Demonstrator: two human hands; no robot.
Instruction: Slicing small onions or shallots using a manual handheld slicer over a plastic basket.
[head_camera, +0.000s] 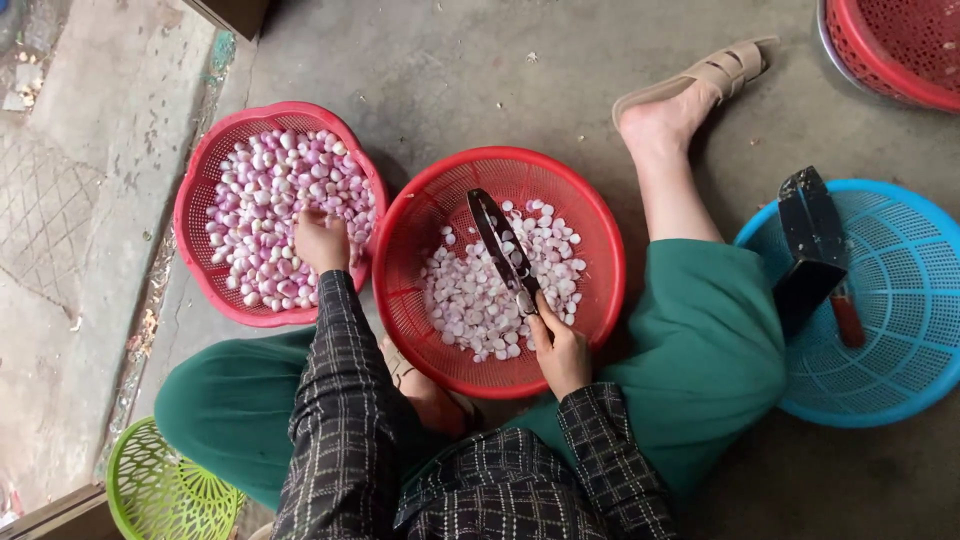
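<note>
Round red plastic mesh basket (598, 262): perforated wall, slight gloss; holds pale, smooth-skinned peeled shallots (470, 300).
Left of it, scalloped red plastic basket (192, 200): same mesh finish; pink-purple shallots (262, 190) inside, faint sheen.
Right hand (558, 350) grips long dark metal blade (500, 245), dull, worn.
Left hand (320, 240) rests on pink shallots.
Right of round red basket, blue plastic mesh basket (900, 300); on it black matt cleaver (812, 245), red handle.
Floor (480, 70): grey concrete, rough, matt.
Sleeves: checked woven cloth. Trousers: green matt cloth.
</note>
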